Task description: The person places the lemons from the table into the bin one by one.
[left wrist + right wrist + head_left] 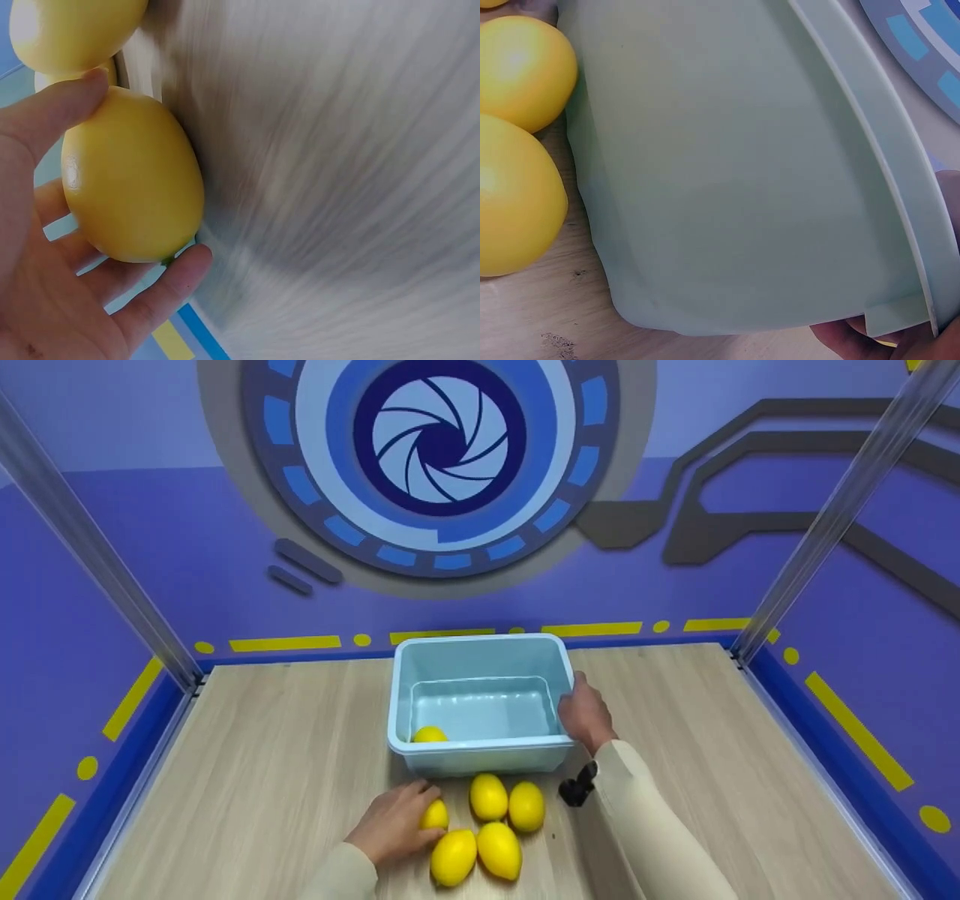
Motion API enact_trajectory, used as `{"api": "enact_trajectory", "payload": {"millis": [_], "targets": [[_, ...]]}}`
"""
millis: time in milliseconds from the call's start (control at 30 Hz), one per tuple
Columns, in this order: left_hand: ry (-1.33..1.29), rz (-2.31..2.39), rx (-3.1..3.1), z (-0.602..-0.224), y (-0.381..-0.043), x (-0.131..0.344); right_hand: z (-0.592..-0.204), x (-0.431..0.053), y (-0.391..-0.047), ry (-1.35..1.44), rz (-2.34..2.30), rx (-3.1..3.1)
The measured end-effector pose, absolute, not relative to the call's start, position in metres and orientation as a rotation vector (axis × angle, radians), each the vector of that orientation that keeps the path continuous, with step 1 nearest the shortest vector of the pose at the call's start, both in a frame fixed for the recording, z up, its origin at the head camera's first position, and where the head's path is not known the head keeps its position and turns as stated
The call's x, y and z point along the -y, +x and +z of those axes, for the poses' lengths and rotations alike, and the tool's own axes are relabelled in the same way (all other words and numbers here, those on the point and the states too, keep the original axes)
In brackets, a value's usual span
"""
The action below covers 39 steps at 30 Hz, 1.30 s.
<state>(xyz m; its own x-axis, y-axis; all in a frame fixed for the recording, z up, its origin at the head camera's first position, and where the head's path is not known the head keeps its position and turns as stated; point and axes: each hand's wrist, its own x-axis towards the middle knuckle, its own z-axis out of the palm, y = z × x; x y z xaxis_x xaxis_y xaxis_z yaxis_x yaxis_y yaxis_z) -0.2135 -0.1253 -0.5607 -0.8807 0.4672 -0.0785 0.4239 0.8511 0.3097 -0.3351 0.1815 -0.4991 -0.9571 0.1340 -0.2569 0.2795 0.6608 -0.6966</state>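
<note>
A pale blue plastic bin stands on the wooden table with one lemon in its near left corner. My right hand grips the bin's right side at the rim. In front of the bin, my left hand has its thumb and fingers round a lemon, which sits close against the tabletop in the left wrist view. Several more lemons lie just right of that hand, among them a front one close to the thumb and a rear one near the bin's front wall.
The wooden tabletop ends at a blue printed back wall just behind the bin. Side panels with clear corner posts bound it left and right. A black clip-like piece hangs beside the right sleeve.
</note>
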Motion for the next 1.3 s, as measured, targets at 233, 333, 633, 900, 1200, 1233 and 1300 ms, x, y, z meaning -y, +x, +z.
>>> {"api": "enact_trajectory", "payload": {"millis": [233,333,633,900,1200,1233,1300], "targets": [[0.732,0.414,-2.883,-0.5632,-0.2139,0.1252,-0.5003,-0.1801,-0.3343,0.336,-1.17,-2.731],[0.736,0.419,-2.877,-0.5647,-0.2152,0.1253,-0.5007,-0.1794,-0.3343,0.342,-1.167,-2.721],[0.767,0.367,-2.886,-0.5657,-0.2192,0.1247,-0.5002,-0.1789,-0.3333,0.353,-1.181,-2.689],[0.742,0.359,-2.882,-0.5644,-0.2196,0.1247,-0.4984,-0.1798,-0.3324,0.36,-1.194,-2.687],[0.759,0.346,-2.897,-0.5623,-0.2209,0.1261,-0.499,-0.1814,-0.3343,0.327,-1.161,-2.701],[0.753,0.349,-2.895,-0.5621,-0.221,0.1262,-0.499,-0.1812,-0.3342,0.329,-1.165,-2.697],[0.74,0.358,-2.892,-0.5616,-0.2209,0.1265,-0.4991,-0.1811,-0.3342,0.332,-1.164,-2.691]]}}
